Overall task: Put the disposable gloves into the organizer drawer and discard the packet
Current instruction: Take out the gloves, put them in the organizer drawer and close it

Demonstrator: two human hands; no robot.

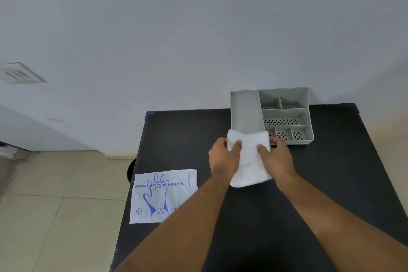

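Both hands, left (223, 159) and right (276, 157), pinch a folded stack of white translucent plastic gloves (249, 161) at the near edge of a grey compartmented plastic organizer (245, 112), apparently touching it; the printed white packet (163, 196) lies well left of the organizer on the black table (331, 172).

Both hands grip the white stack of disposable gloves (250, 161), left hand (223, 159) on its left edge, right hand (277, 157) on its right, thumbs pressed on top. The stack's far end overlaps the grey organizer drawer's (245, 110) long left compartment. The printed glove packet (163, 196) lies flat at the black surface's (331, 172) left edge, well apart.
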